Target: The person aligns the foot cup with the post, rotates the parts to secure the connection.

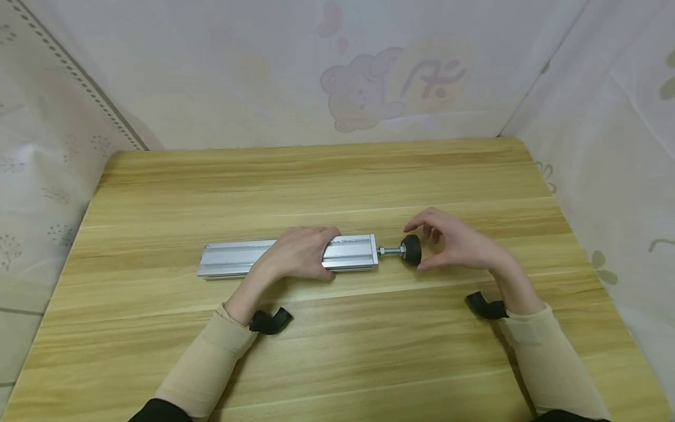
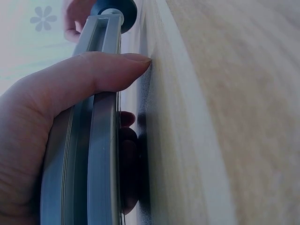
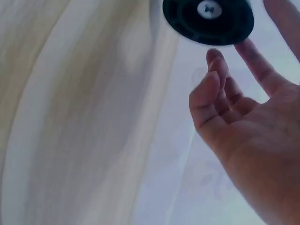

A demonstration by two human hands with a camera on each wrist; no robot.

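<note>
A silver aluminium profile (image 1: 350, 249) lies lengthwise in the middle of the wooden table. My left hand (image 1: 297, 252) grips it from above, its thumb (image 2: 110, 70) across the near side and the fingertips showing beneath in the left wrist view. From the profile's right end a threaded rod (image 1: 391, 251) with a nut sticks out, carrying a round black levelling foot (image 1: 411, 251). Around this foot my right hand (image 1: 456, 240) is spread, index finger and thumb on opposite sides close to its rim. The right wrist view shows the foot's underside with a screw head (image 3: 209, 9) at its centre.
The wooden table (image 1: 337, 363) has rounded back corners. Pale patterned cloth (image 1: 237, 76) hangs behind it and at both sides. A black camera mount (image 1: 270, 321) juts from the left wrist, another black mount (image 1: 485, 306) from the right.
</note>
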